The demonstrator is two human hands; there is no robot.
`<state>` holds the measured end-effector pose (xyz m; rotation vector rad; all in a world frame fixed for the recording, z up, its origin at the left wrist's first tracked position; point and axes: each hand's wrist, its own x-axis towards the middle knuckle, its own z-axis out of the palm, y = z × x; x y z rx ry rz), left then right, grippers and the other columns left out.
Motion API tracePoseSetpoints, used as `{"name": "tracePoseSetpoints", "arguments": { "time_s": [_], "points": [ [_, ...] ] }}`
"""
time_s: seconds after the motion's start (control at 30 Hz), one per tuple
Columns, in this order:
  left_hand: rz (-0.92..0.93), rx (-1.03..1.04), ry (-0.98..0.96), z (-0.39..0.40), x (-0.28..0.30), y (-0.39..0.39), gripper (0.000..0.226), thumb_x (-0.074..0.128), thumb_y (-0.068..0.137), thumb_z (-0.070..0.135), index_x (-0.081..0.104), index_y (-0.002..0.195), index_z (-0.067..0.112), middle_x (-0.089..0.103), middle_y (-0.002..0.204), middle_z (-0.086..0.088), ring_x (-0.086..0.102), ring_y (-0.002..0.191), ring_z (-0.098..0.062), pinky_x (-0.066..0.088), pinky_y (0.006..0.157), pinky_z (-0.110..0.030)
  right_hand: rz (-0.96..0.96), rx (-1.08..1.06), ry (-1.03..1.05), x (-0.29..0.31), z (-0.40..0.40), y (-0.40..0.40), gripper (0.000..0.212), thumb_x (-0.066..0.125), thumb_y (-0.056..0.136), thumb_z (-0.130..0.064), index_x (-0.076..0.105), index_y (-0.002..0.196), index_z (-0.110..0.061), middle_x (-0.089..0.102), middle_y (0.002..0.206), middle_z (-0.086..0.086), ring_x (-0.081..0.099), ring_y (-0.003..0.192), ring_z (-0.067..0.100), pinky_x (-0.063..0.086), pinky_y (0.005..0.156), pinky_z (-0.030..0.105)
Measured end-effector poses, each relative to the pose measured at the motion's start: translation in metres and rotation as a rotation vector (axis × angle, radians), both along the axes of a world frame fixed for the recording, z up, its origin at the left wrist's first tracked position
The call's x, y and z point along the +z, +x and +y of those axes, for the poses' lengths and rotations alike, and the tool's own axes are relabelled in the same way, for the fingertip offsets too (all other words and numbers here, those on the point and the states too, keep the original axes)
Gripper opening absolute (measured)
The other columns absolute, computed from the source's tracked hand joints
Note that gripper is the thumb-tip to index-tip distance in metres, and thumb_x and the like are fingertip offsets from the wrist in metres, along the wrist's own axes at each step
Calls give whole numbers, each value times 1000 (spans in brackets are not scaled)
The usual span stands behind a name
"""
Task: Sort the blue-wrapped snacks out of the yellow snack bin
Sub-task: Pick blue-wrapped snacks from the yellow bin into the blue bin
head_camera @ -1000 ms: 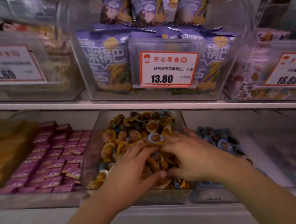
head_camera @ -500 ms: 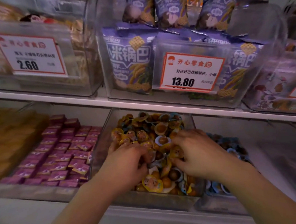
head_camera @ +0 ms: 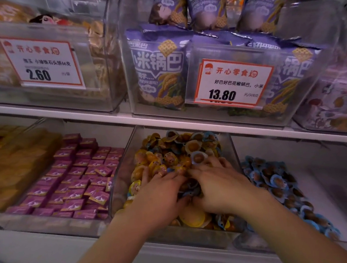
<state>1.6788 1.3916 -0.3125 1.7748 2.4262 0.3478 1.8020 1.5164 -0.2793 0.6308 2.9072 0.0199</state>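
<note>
Low centre of the frame: left hand (head_camera: 160,198) and right hand (head_camera: 220,187), side by side, fingers spread flat, pressing into yellow and blue snacks, gripping nothing visible. Around them, clear yellow snack bin (head_camera: 122,178), blue-wrapped snacks (head_camera: 186,190) mixed in between the hands. Right of it, bin of blue snacks (head_camera: 279,184). Left, purple packets (head_camera: 76,183). Upper centre, purple bags (head_camera: 158,69) behind a price tag (head_camera: 233,81).

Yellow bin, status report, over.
Both hands, left hand and right hand, fingers buried in yellow snack bin. Blue-wrapped snacks still mixed in. Grip unclear.
</note>
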Motion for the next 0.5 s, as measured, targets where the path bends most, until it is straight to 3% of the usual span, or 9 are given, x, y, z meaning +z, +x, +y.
{"name": "tracePoseSetpoints", "arguments": {
  "time_s": [0.13,0.27,0.33,0.4,0.43,0.5],
  "points": [
    [-19,28,88,-1,2,2,35,53,90,48,51,124,40,63,119,15,49,122,-16,13,117,-58,-10,-17,-79,2,1,-6,46,55,77,-54,58,118,-34,56,123,-3,32,128,29,19,113,58],
    [36,69,195,-7,3,-9,25,51,90,47,57,113,39,68,103,14,58,109,-10,23,114,-49,185,36,-59,-7,-5,-6,37,57,84,-56,61,112,-32,58,111,0,23,114,19,32,99,47],
    [-69,110,305,-10,5,-20,22,55,91,43,61,111,37,70,98,14,63,99,-9,38,106,-42,251,67,-41,-10,-7,-6,36,58,86,-54,61,114,-31,59,111,0,19,111,16,32,88,40],
    [-230,191,422,-13,8,-28,22,57,93,41,63,113,36,71,93,13,66,89,-9,51,83,-31,287,75,-65,-11,-4,-6,32,59,86,-51,63,113,-33,58,108,-1,23,113,15,34,93,40],
    [-308,230,470,-14,9,-30,24,56,93,43,62,115,36,71,93,13,66,87,-8,52,75,-28,324,69,-98,-11,-2,-6,29,59,87,-49,64,112,-34,57,105,-3,30,112,15,36,96,40],
    [-471,269,548,-15,10,-29,31,50,92,49,62,117,36,71,95,14,66,89,-4,54,74,-28,426,20,-193,-7,4,-5,25,61,87,-47,64,110,-37,57,97,-11,47,105,13,45,90,34]
  ]
}}
